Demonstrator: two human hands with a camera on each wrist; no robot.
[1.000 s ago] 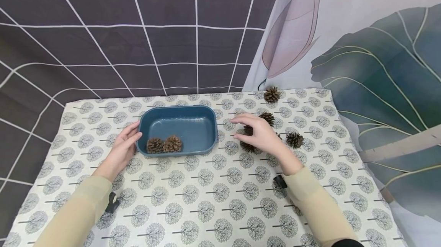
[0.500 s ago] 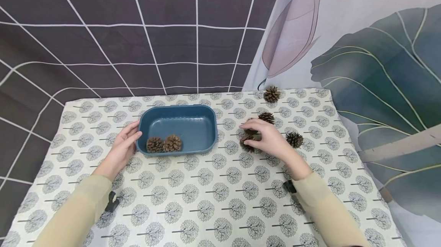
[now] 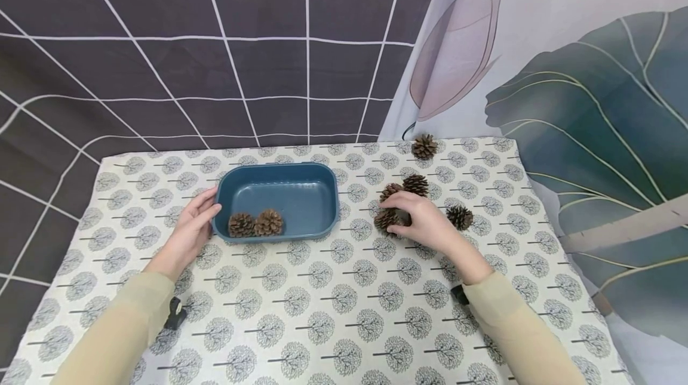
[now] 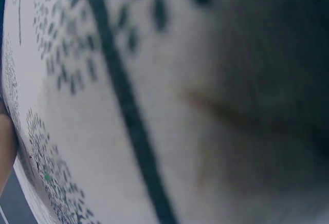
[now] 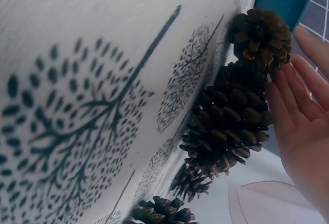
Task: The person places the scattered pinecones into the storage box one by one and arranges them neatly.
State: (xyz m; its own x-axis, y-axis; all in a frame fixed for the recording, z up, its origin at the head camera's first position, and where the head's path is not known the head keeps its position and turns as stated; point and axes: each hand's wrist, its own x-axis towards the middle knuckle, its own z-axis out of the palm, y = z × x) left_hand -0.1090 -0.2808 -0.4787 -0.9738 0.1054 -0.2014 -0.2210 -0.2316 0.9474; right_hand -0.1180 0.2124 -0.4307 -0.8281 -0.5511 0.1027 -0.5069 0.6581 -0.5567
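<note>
Against the left wall of a blue plastic bin (image 3: pixel 317 230) rests my left hand (image 3: pixel 188 227), fingers fairly straight, thumb near the rim; the left wrist view shows mostly tablecloth. Two brown pinecones (image 3: pixel 255 224) lie in the bin's front left corner. My right hand (image 3: pixel 421 221) reaches around a pinecone (image 3: pixel 386 219) on the cloth, thumb on the near side and fingers above, with a gap in the palm. In the right wrist view its fingers (image 5: pixel 300 93) look straight beside a pinecone (image 5: pixel 263 39); whether they touch it I cannot tell.
More pinecones lie just beyond the right hand: one (image 3: pixel 391 190) and a darker one (image 3: pixel 415 184) close together. Another pinecone (image 3: pixel 459 217) sits right of the hand, and one (image 3: pixel 424 147) at the far edge. A tree-print cloth (image 3: pixel 322 325) covers the table.
My right hand has moved slightly right and down to the near pinecone, its thumb and fingers coming around it. The left hand and bin stay in place.
</note>
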